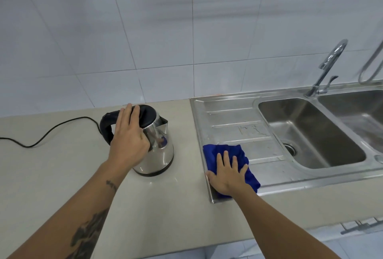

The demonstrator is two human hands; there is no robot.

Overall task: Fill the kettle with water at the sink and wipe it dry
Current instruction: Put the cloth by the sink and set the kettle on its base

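A shiny steel kettle (160,152) with a black lid and black handle stands upright on the beige counter (62,175), left of the sink unit. My left hand (129,138) lies over its top and near side, fingers on the lid and thumb against the steel body, holding it. A blue cloth (214,152) is spread on the near left corner of the steel drainboard (234,117). My right hand (228,173) presses flat on the cloth with fingers spread. The sink basin (310,134) lies to the right, under a chrome tap (329,65).
A black power cord (51,132) snakes across the counter from the left edge towards the kettle's handle. A second basin (356,109) sits at the far right with a hose loop (371,65) above it. A white tiled wall backs the counter.
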